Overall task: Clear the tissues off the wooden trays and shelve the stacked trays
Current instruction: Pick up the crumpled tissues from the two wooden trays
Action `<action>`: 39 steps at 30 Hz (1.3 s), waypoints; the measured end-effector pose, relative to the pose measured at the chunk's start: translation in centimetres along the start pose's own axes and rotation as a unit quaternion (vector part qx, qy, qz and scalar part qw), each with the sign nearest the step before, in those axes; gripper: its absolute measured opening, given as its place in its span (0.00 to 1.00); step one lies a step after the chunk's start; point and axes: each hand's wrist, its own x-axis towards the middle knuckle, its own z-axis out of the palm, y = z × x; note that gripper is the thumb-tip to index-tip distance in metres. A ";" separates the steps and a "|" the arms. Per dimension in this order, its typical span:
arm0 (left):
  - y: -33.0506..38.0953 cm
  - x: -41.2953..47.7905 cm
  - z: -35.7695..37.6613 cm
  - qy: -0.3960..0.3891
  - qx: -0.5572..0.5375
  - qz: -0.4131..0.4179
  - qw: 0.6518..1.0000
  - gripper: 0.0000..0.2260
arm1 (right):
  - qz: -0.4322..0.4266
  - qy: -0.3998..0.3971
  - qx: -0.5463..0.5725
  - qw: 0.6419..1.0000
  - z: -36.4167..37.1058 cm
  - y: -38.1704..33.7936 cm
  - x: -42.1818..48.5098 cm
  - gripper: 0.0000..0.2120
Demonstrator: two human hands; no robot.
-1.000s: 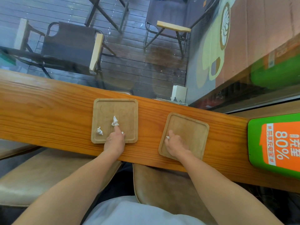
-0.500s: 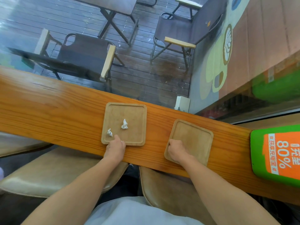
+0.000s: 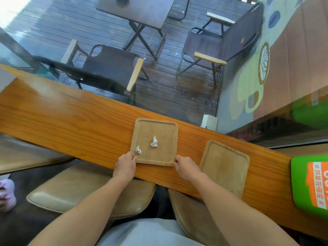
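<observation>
Two square wooden trays lie on the long wooden counter [image 3: 71,118]. The left tray [image 3: 159,128] carries two crumpled white tissues, one near its middle [image 3: 154,142] and a smaller one [image 3: 138,150] by its near left corner. My left hand [image 3: 125,166] grips that near left corner, fingers curled on the rim close to the small tissue. My right hand [image 3: 187,168] pinches the same tray's near right corner. The right tray [image 3: 224,166] lies tilted beside it with nothing on it and overhangs the counter's near edge.
A green and orange sign [image 3: 310,185] lies on the counter at the far right. A small white box [image 3: 209,122] stands at the counter's far edge against the window. Two tan padded stools [image 3: 79,190] sit under the counter. A person's pink shoe [image 3: 6,194] shows at the left.
My right hand has left the right tray and moved to the left tray's near right corner. My left hand slid from the tray's surface to its near left corner. The view tilted up.
</observation>
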 end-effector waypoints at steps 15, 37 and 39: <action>1.1 3.4 -0.7 -0.055 0.037 0.084 0.994 0.11 | -0.009 0.084 -0.014 0.996 0.6 -7.2 3.7 0.14; 0.0 5.3 0.0 -0.113 0.106 0.174 0.973 0.05 | 0.048 0.062 0.007 0.997 1.5 -7.2 5.9 0.08; 0.7 5.1 0.1 -0.117 0.099 0.172 0.973 0.05 | 0.066 0.067 0.016 0.996 1.4 -6.4 5.1 0.07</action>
